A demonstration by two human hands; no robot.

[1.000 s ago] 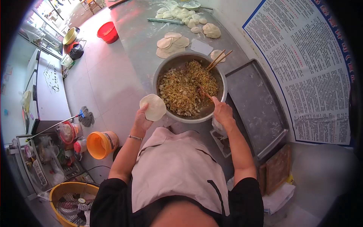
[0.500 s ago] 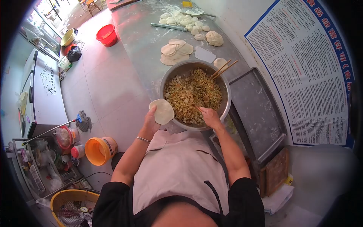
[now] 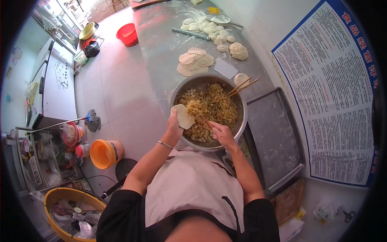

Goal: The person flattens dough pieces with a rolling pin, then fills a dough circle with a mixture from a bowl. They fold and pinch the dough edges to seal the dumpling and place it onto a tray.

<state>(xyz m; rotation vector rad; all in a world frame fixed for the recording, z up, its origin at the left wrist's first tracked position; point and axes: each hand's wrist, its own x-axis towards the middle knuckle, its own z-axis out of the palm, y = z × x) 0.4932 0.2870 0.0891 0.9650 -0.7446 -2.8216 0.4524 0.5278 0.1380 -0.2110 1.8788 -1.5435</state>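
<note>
The left hand (image 3: 173, 128), thumb on top and other fingers hidden, holds a thin, pale dough round (image 3: 183, 118) over the left rim of a steel bowl (image 3: 243, 128), apparently so spills land in the golden-brown chopped mixture (image 3: 221, 103), while the right hand (image 3: 224, 134) has fingers pinching a reddish utensil (image 3: 207, 122), perhaps a spoon.

1. The dough round (image 3: 183, 117), pale, thin and flat, is overlapping the bowl's left side, above the rim.
2. The utensil (image 3: 207, 122), slim and reddish-brown, is slanting into the bowl; the filling is hiding its far end.
3. The filling (image 3: 222, 104), chopped and yellow-brown, is covering the bowl's floor, a paler clump rising right by the dough; whether they are touching is unclear.
4. The bowl (image 3: 242, 115), round, silvery metal, is standing upright.
</note>
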